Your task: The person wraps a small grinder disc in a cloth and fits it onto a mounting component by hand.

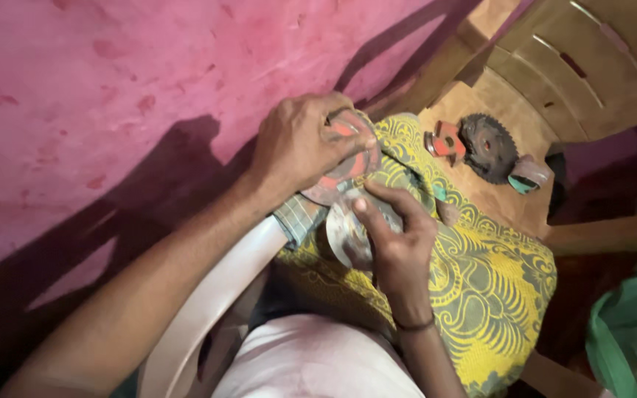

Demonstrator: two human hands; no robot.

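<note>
Person, head view: bare forearms without sleeves, left hand (300, 144) unadorned, right hand (398, 234) with thin dark band (414, 324) at wrist, pale pinkish-white garment (318, 361) at lap.

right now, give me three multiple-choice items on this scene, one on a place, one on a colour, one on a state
1. Where does the toothed saw blade lie?
A. on the brown plastic chair
B. on the pink wall
C. in the green bag

2. What colour is the patterned cloth under the hands?
A. blue and white
B. yellow and green
C. plain black

3. What is the right hand doing?
A. hanging free
B. resting flat on the cloth
C. gripping a shiny metal disc

Answers:
1. A, the blade sits on the chair seat beside a small red part.
2. B, yellow ground with green swirls.
3. C, its fingers close on the disc, while the left hand grips a red round part above it.
</note>
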